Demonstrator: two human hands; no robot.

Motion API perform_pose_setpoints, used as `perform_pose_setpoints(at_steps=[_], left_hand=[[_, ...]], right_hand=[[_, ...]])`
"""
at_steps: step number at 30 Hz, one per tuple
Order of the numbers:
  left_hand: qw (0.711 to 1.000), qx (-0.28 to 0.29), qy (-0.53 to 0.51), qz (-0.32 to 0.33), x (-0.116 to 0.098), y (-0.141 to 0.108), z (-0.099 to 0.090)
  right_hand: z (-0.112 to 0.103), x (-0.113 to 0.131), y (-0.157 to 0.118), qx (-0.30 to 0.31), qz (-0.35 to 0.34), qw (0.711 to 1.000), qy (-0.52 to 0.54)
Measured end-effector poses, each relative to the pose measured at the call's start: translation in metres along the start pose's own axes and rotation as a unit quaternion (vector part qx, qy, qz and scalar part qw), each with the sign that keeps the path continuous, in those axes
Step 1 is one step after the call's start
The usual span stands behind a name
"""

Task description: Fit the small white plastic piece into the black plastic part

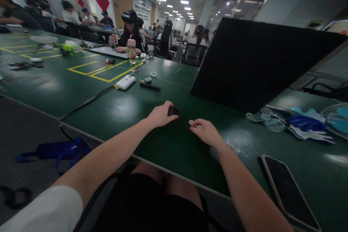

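My left hand is closed around a small black object, just above or resting on the green table; its kind is hard to make out. To the right, my right hand has thumb and fingers pinched together over something pale, mostly covered by the fingers. A small off-white round piece shows at its fingertips; whether it is held or lies on the table I cannot tell. The two hands are apart, over the near middle of the green table.
A large black panel stands tilted at the right. Beyond my left hand lie a black bar and a white device with a cable. A phone, fan parts and gloves lie at right. A person sits across.
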State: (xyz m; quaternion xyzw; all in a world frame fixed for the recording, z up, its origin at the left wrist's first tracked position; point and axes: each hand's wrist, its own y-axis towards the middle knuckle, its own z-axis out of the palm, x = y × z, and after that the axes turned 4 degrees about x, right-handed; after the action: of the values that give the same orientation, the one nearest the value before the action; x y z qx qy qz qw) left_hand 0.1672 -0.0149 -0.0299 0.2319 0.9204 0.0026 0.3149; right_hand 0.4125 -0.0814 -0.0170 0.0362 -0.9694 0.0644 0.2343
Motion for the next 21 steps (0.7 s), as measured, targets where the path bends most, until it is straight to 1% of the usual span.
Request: perform_pose_setpoints(at_steps=[3,6,8,10,12,15,16,18,21], left_hand=[[1.0,0.009,0.004,0.006,0.0,0.0,0.0],[1.0,0.007,0.007,0.008,0.001,0.001,0.001],[1.0,-0.004,0.014,-0.006,0.001,0.001,0.001],[0.999,-0.015,0.024,-0.026,0.001,0.001,0.0],[0.999,-0.023,0.031,-0.039,0.0,0.002,-0.002],[0.998,-0.027,0.032,-0.039,-0.001,0.002,-0.004],[0.998,-0.026,0.031,-0.038,-0.001,0.002,-0.004],[0.999,-0.023,0.03,-0.033,-0.001,0.002,-0.004],[0.999,-0.017,0.026,-0.017,-0.001,0.001,-0.002]], right_hand=[[0.0,0.0,0.001,-0.013,0.019,1.0,0.0],[0.001,0.001,-0.001,-0.016,0.023,0.999,-0.024],[0.001,0.001,-0.002,-0.018,0.035,0.998,-0.045],[-0.002,-0.002,-0.002,-0.027,0.06,0.996,-0.061],[-0.005,-0.006,0.001,-0.051,0.085,0.993,-0.068],[-0.007,-0.008,0.012,-0.091,0.114,0.986,-0.084],[-0.006,-0.007,0.015,-0.092,0.119,0.984,-0.095],[-0.005,-0.003,0.021,-0.072,0.116,0.983,-0.12],[-0.002,0.001,0.023,-0.046,0.083,0.985,-0.147]])
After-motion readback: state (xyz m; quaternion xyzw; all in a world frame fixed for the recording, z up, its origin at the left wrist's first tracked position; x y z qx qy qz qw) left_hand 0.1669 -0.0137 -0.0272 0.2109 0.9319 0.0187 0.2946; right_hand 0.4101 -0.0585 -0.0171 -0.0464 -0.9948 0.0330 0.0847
